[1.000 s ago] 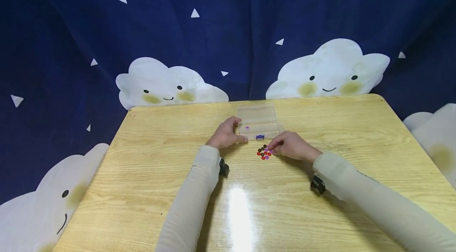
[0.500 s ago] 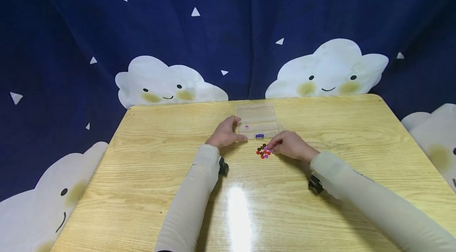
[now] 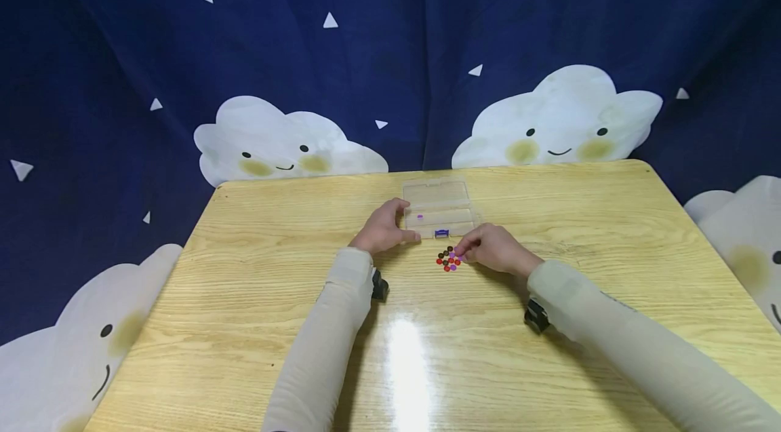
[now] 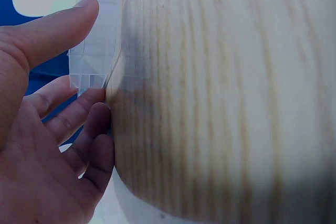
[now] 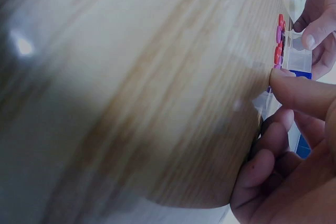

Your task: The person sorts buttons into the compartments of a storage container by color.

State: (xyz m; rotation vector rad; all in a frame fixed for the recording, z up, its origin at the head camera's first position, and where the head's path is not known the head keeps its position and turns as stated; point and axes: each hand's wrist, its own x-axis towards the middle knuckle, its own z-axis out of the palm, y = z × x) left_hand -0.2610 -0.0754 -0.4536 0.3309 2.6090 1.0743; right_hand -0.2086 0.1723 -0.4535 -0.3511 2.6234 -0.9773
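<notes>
1. Small round red, purple and dark-brown discs [image 3: 451, 260]: right hand's [image 3: 493, 247] thumb and forefinger close together at cluster's right edge; cannot tell if one is pinched.
2. Probably light, stiff, slick; take by opposite rims.
3. Cluster lies on pale wood-grain table [image 3: 244, 323].
4. Left hand [image 3: 381, 227] curved round left end of open clear plastic box [image 3: 451, 218]; likely light, slides easily.

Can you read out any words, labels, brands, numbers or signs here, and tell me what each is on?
None can be read in any view.
Dark marking on the right sleeve: too small to make out; perhaps not lettering.
Blue latch on the clear plastic box, small discs: no legible writing.
Navy curtain: only white triangles and smiling clouds.
</notes>
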